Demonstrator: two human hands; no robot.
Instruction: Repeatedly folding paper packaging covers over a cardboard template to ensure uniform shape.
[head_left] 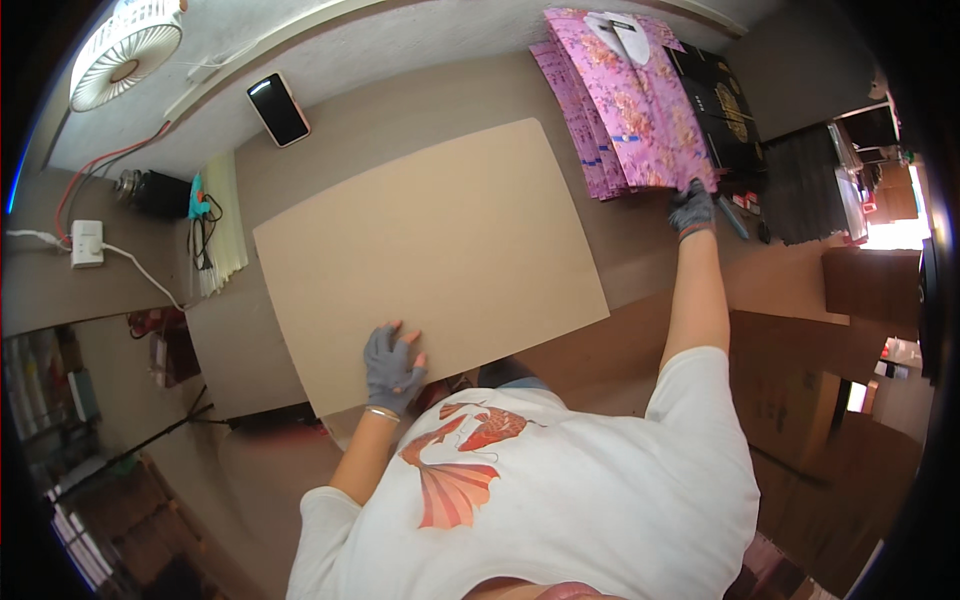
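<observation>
"So, where does the large rectangular tan cardboard sheet (pixel 430 250) lie?"

"Flat on the grey-brown tabletop (pixel 420 90), at mid-view, its near edge toward the person's body."

"And the left hand (pixel 392 370), in its grey fingerless glove?"

"Rests at that near edge; its fingers lie apart and slightly bent upon the cardboard, with no visible hold on anything."

"The right hand (pixel 692 208), also grey-gloved?"

"Outstretched to the lower right corner of the stacked pink-purple flowered sheets (pixel 630 115). Its fingers are bent at that corner; whether they pinch it cannot be told."

"What adjoins the stack?"

"A flat black package with a round gold motif (pixel 735 112), just to its right. A dark-screened, pale-edged phone (pixel 278 110) lies beyond the cardboard's far left side."
</observation>
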